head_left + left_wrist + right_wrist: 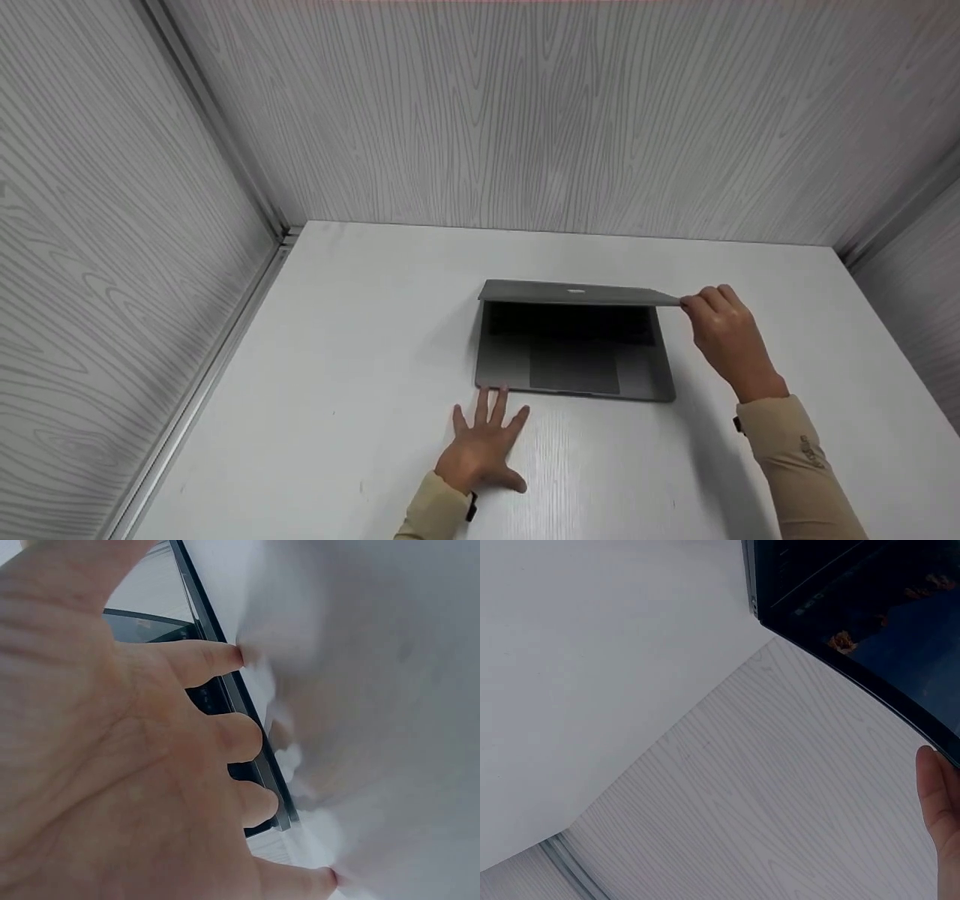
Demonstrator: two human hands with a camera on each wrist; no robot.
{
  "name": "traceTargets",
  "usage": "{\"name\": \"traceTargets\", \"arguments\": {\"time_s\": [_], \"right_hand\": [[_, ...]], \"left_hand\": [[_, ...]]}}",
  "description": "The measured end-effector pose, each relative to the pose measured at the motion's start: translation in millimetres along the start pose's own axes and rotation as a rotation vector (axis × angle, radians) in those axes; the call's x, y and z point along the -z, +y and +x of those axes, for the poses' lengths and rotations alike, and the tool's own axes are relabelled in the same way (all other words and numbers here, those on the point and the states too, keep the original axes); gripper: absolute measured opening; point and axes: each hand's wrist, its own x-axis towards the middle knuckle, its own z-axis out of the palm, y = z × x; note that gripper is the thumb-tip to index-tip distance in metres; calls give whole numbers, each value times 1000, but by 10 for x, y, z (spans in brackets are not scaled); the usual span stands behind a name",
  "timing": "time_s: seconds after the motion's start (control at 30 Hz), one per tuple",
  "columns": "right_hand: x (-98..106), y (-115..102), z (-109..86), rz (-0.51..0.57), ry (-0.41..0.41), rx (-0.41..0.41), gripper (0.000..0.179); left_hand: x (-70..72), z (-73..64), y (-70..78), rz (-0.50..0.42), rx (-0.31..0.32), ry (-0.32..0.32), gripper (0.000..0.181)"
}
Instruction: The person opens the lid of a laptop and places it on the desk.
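Observation:
A grey laptop (574, 367) sits on the white table with its lid (540, 291) partly raised and tilted over the keyboard. My right hand (724, 330) pinches the lid's right front corner between thumb and fingers. In the right wrist view the laptop screen (922, 667) is lit with a picture, and the hand (941, 810) holds its edge. My left hand (480, 450) lies spread with straight fingers at the front left edge of the base. Two of its fingertips touch that edge. The left wrist view shows the palm (127, 757) with the laptop's edge behind the fingers.
The white table (360, 337) extends around the laptop on all sides. Wood-grain panels stand at the back (555, 112), at the left (90, 262) and at the right. A metal rail (202, 382) runs along the left edge of the table.

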Motion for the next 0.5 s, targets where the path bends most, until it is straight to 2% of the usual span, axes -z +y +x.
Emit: {"name": "traceTargets", "arguments": {"time_s": [0.37, 0.5], "right_hand": [[-10, 59, 80, 28, 11, -54, 12], [-14, 92, 99, 69, 29, -66, 10]], "left_hand": [[-14, -7, -10, 2, -14, 13, 107], [-29, -13, -9, -2, -20, 22, 107]]}}
